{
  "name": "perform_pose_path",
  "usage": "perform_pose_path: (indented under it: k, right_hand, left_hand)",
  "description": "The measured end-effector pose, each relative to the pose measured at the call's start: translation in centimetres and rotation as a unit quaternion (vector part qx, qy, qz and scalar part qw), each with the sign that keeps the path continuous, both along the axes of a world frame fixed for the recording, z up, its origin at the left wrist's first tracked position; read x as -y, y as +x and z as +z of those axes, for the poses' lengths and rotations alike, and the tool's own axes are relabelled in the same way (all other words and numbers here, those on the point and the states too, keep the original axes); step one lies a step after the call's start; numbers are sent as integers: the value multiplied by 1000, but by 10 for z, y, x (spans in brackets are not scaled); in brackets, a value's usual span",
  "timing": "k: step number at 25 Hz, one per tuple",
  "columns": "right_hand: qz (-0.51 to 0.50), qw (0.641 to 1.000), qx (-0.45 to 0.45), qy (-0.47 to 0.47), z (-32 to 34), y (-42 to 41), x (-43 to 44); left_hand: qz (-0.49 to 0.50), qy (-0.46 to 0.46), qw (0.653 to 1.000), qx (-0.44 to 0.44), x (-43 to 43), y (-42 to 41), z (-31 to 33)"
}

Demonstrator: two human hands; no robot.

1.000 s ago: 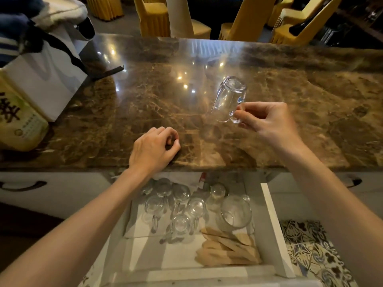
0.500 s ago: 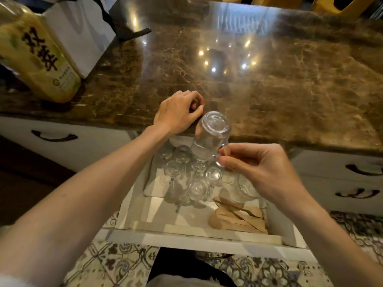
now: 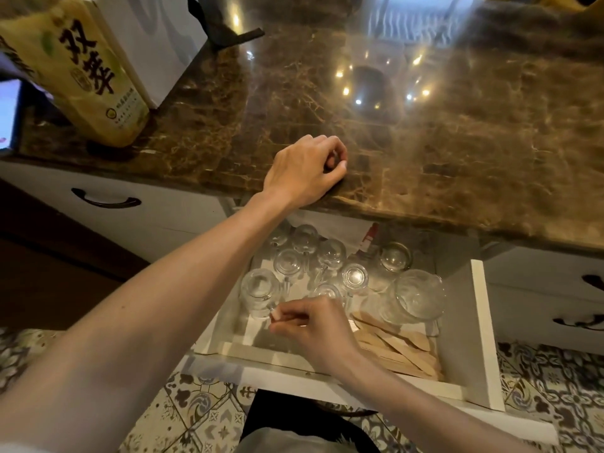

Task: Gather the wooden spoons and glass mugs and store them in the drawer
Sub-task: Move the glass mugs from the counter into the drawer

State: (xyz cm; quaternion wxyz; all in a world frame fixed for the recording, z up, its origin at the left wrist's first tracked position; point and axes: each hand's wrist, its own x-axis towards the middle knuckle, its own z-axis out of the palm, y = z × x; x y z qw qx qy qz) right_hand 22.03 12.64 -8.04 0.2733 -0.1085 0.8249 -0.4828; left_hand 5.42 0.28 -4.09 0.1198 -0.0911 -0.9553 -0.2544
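My right hand (image 3: 313, 328) fingers (image 3: 277, 317) pinch the handle of 1 glass mug (image 3: 260, 291) standing in the drawer (image 3: 483, 338), just left of them, while my left hand (image 3: 305, 170) rests curled on the counter (image 3: 457, 142).

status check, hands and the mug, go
Left hand fisted on brown marble counter. Right hand pinching clear glass mug in white drawer. Nothing blocking.

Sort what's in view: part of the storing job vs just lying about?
Job:
glass mug in the right hand
other glass mugs in the drawer
wooden spoons
left hand, resting on the countertop

Lying about:
yellow package
white bag
large glass jar
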Motion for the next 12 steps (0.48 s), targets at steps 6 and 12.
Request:
perform_pose_path:
  k: [6, 12]
  right_hand:
    - [-83, 988, 126, 17, -30, -13, 39]
    - [-184, 952, 246, -2, -45, -21, 64]
  left_hand:
    - [-2, 6, 1000, -4, -1, 2, -1]
    - [6, 5, 1000, -12, 5, 0, -3]
